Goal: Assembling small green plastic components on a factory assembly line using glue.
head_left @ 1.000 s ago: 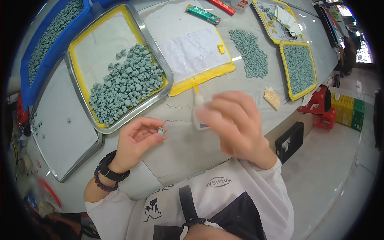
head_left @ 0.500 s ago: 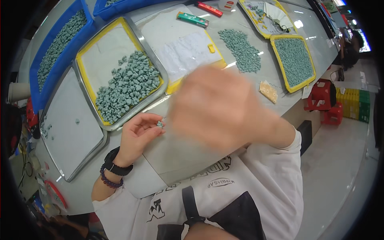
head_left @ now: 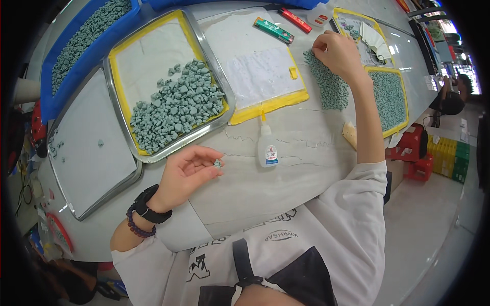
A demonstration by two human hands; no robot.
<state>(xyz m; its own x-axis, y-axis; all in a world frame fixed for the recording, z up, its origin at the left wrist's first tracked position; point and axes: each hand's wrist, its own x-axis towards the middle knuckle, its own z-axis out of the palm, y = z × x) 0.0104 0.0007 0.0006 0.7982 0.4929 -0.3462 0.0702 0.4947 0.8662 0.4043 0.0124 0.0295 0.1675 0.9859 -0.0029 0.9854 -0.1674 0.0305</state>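
Left hand [head_left: 190, 172] pinches a small green stone [head_left: 218, 163] over the desk [head_left: 245, 191] near its front edge. Loose stone pile [head_left: 331, 87] lies far right of it, long axis running front to back; right hand [head_left: 337, 52] is nearer, at the pile's far end, fingers bunched, can't tell if holding anything. Glue bottle [head_left: 268, 148] sits between, nozzle away from person. Metal tray [head_left: 232, 100] left of bottle.
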